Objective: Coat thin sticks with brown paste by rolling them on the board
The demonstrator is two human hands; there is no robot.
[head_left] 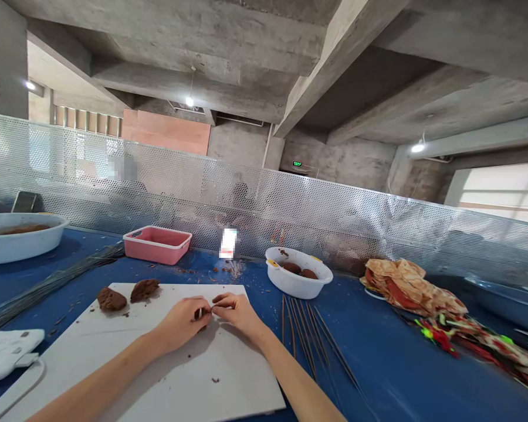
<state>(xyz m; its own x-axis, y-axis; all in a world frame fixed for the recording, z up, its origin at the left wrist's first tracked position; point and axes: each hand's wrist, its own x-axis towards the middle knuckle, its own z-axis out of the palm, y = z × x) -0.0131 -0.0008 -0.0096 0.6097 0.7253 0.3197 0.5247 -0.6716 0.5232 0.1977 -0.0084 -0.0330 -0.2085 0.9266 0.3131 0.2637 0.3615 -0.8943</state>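
My left hand (182,321) and my right hand (236,310) meet over a white board (167,375), fingers pinched together on a small brown lump of clay-like stuff (199,313) between them. Two bigger brown lumps (111,299) (145,289) lie on the board's far left corner. Several thin dark sticks (305,337) lie on the blue table just right of the board.
A white bowl (298,280) with brown lumps stands behind the sticks. A pink tray (157,244) and a large white basin (20,237) stand at the back left. A bundle of thin wires (44,287) lies left. Crumpled printed cloth (416,287) lies right. A perforated metal screen (264,205) closes the far edge.
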